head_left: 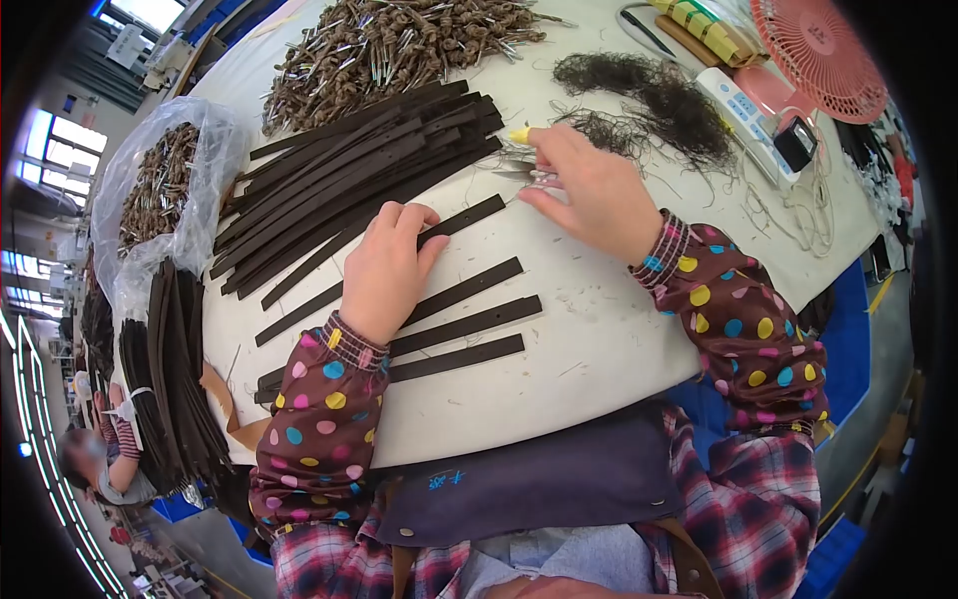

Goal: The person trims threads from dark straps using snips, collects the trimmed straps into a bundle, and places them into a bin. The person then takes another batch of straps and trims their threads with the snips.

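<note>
My left hand is closed around the middle of a dark strip, with thumb and forefinger pinching it on the table. My right hand is closed on small metal thread snips, whose blades point left near the strip's right end. A yellow cover sits on one right fingertip. Below the pinched strip lie several similar dark strips, side by side and partly covered by my left arm. Above my left hand is a thick stack of strips.
A heap of brown knotted cords with metal tips lies at the back. On the left are a plastic bag of similar cords and a bundle of strips. Loose black threads, a power strip and a pink fan are at right.
</note>
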Demonstrator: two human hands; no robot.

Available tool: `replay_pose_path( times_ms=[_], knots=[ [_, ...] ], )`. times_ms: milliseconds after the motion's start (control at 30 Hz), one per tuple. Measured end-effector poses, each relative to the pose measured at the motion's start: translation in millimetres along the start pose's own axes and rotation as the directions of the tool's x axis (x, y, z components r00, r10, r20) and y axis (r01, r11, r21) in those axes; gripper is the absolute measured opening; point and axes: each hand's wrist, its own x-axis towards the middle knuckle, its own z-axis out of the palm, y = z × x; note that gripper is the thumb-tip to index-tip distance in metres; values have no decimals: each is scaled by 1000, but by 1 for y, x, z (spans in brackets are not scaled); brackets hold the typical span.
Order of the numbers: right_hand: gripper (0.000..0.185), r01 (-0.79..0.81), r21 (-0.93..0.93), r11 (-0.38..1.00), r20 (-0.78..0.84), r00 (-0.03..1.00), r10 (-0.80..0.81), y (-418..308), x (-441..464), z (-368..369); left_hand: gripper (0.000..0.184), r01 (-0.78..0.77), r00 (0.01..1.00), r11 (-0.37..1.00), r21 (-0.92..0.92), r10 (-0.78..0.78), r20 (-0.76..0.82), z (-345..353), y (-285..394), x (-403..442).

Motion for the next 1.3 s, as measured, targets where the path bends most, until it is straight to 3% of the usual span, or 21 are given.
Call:
replay_pose_path(
  times_ms=[167, 267, 367, 467, 667, 1000, 1200, 1300],
  knots=[
    [51, 7, 111, 994, 115, 993, -20, -9, -6, 9, 18, 62, 970, 991, -120, -32, 243, -20, 4, -12],
    [52, -17, 138, 990, 172, 985, -7, -11, -13, 5, 14, 58, 976, 995, -80, -40, 212, -24, 9, -14],
    [52, -4, 149, 989, 158, 987, -20, -10, -12, 5, 16, -29, 997, 999, 22, 27, 75, -17, 13, -15],
    [51, -7, 147, 989, 177, 984, -19, -10, -11, 3, 13, -46, 993, 999, -7, 46, 112, -16, 10, -16],
    [48, -11, 156, 988, 143, 990, -11, -6, -12, 13, 23, 43, 998, 989, -142, -35, 57, -10, -3, -1],
    [50, -44, 152, 987, 89, 996, 31, -2, -10, 9, 17, -38, 964, 981, -191, 86, 253, -1, 1, 33],
    [49, -3, 204, 979, 156, 987, -30, -10, -12, 5, 13, -103, 966, 972, -212, 149, 212, -1, 3, 18],
    [44, 26, 253, 967, 165, 984, -70, -21, -14, 2, 13, -60, 983, 966, -251, 101, 155, -2, 8, 9]
  ],
)
